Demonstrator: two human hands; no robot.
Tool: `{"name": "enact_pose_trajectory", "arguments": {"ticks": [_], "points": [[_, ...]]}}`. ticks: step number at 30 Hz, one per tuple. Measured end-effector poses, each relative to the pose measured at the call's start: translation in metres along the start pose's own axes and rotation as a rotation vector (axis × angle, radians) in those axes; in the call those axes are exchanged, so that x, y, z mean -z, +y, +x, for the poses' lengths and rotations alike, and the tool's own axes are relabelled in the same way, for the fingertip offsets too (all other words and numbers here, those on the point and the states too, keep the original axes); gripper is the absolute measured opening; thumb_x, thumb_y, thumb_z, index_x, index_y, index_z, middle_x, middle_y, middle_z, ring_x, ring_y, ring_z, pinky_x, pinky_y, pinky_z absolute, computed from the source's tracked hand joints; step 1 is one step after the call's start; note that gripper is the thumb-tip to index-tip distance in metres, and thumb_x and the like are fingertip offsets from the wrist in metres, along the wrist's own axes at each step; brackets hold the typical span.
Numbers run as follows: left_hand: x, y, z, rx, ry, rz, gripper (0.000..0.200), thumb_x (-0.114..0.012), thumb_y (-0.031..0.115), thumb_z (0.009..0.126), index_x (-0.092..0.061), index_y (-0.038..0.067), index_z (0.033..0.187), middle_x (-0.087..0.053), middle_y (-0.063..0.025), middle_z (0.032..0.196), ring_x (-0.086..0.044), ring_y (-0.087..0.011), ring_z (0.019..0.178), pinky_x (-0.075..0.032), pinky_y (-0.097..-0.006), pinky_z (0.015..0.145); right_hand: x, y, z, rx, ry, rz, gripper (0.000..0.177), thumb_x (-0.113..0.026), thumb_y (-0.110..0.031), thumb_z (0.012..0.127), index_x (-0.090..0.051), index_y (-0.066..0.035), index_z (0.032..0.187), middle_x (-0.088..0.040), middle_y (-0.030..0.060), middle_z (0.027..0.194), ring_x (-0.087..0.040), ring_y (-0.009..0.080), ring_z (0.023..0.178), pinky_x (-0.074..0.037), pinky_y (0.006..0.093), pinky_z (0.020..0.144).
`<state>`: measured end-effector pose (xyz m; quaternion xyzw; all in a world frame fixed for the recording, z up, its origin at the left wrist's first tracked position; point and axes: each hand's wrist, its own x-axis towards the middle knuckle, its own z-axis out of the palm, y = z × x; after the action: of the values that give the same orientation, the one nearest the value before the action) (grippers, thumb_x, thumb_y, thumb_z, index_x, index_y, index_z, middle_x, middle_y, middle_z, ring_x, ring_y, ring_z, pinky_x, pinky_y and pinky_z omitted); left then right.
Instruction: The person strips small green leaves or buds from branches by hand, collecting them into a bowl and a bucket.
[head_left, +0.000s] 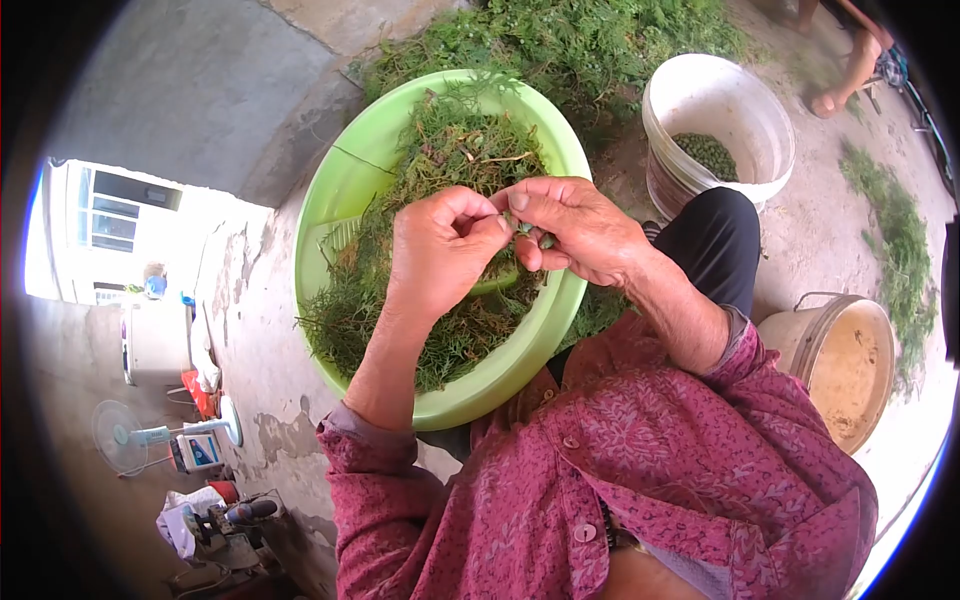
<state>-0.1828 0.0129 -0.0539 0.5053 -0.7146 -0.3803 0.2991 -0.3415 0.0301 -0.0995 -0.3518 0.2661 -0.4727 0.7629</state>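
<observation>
A lime-green plastic basin point(340, 190) rests on my lap, filled with feathery green sprigs point(450, 150). Both hands meet over its middle. My left hand point(440, 250) has its fingers curled, pinching a small bit of green plant point(535, 238) together with my right hand point(575, 225). The fingertips of the two hands touch. The piece between them is tiny and mostly hidden by the fingers. My maroon patterned sleeves point(700, 440) fill the lower part of the view.
A white bucket point(720, 100) with small green bits at its bottom stands at the upper right. A tan bucket point(850, 360) sits at the right. More green sprigs lie heaped on the concrete ground point(600, 40) beyond the basin. Another person's leg point(850, 65) shows at the top right.
</observation>
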Motion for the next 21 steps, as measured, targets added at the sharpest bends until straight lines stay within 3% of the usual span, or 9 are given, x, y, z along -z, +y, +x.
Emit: {"name": "enact_pose_trajectory", "arguments": {"ticks": [2, 6, 10, 12, 14, 16, 18, 21], "points": [[0.003, -0.001, -0.001, -0.013, 0.029, -0.08, 0.004, -0.06, 0.002, 0.075, -0.06, 0.001, 0.071, -0.054, 0.0008, 0.056, -0.046, -0.002, 0.052, -0.038, -0.0201, 0.046, 0.002, -0.003, -0.001, -0.011, -0.038, 0.018, 0.024, -0.048, -0.02, 0.091, -0.054, 0.001, 0.099, -0.058, 0.0065, 0.077, -0.051, 0.008, 0.059, -0.039, 0.0172, 0.047], [0.022, 0.005, -0.013, 0.044, 0.122, 0.146, 0.006, -0.061, 0.003, 0.072, -0.059, 0.002, 0.067, -0.053, 0.0029, 0.056, -0.045, -0.0021, 0.052, -0.036, -0.0193, 0.047, 0.014, -0.004, 0.002, -0.044, -0.121, 0.155, 0.022, -0.05, -0.016, 0.09, -0.054, 0.001, 0.101, -0.059, 0.0065, 0.078, -0.049, 0.0084, 0.056, -0.038, 0.0174, 0.045], [0.05, -0.007, -0.041, 0.075, -0.107, 0.232, 0.002, -0.06, 0.0, 0.073, -0.059, 0.002, 0.073, -0.052, 0.0041, 0.061, -0.044, -0.002, 0.055, -0.037, -0.0182, 0.05, 0.017, -0.002, 0.003, -0.04, -0.156, 0.204, 0.021, -0.051, -0.015, 0.089, -0.054, 0.001, 0.102, -0.059, 0.0061, 0.079, -0.05, 0.009, 0.057, -0.037, 0.0173, 0.044], [0.056, -0.009, -0.052, 0.115, -0.355, 0.368, 0.005, -0.062, 0.0, 0.072, -0.06, 0.002, 0.076, -0.052, 0.0035, 0.063, -0.046, -0.0032, 0.057, -0.039, -0.019, 0.052, 0.01, -0.002, 0.001, -0.032, -0.079, 0.171, 0.021, -0.051, -0.015, 0.089, -0.054, 0.001, 0.103, -0.059, 0.0067, 0.081, -0.051, 0.0095, 0.059, -0.038, 0.0181, 0.046], [0.051, -0.009, -0.055, 0.089, -0.278, 0.341, 0.01, -0.065, 0.001, 0.073, -0.06, 0.002, 0.083, -0.054, 0.0032, 0.067, -0.047, -0.0033, 0.059, -0.04, -0.0191, 0.054, 0.003, -0.004, 0.0, -0.043, -0.044, 0.111, 0.022, -0.051, -0.015, 0.089, -0.053, 0.0, 0.104, -0.06, 0.0073, 0.083, -0.053, 0.0099, 0.06, -0.038, 0.0187, 0.047], [0.04, -0.003, -0.05, -0.077, 0.024, 0.157, 0.012, -0.066, 0.005, 0.077, -0.06, 0.001, 0.087, -0.055, 0.0032, 0.071, -0.047, -0.0031, 0.062, -0.04, -0.0186, 0.055, -0.001, -0.003, 0.0, -0.059, -0.009, 0.049, 0.022, -0.05, -0.014, 0.089, -0.053, 0.0, 0.105, -0.061, 0.0078, 0.085, -0.054, 0.0102, 0.062, -0.039, 0.0192, 0.048], [0.031, -0.002, -0.041, -0.103, 0.019, 0.133, 0.013, -0.064, 0.006, 0.081, -0.059, 0.001, 0.092, -0.054, 0.0035, 0.073, -0.048, -0.0033, 0.064, -0.04, -0.0181, 0.056, -0.002, -0.003, 0.001, -0.042, 0.025, 0.005, 0.024, -0.048, -0.012, 0.089, -0.053, 0.001, 0.108, -0.061, 0.0084, 0.085, -0.053, 0.0084, 0.058, -0.041, 0.0168, 0.047], [0.01, 0.01, -0.027, -0.217, 0.122, 0.089, 0.01, -0.067, 0.005, 0.075, -0.062, 0.0, 0.082, -0.059, -0.0053, 0.071, -0.051, -0.0061, 0.054, -0.042, -0.021, 0.05, 0.0, -0.002, 0.001, -0.019, 0.008, -0.014, 0.024, -0.046, -0.009, 0.088, -0.052, 0.001, 0.109, -0.06, 0.0077, 0.085, -0.054, 0.0082, 0.059, -0.042, 0.0171, 0.049]]}}
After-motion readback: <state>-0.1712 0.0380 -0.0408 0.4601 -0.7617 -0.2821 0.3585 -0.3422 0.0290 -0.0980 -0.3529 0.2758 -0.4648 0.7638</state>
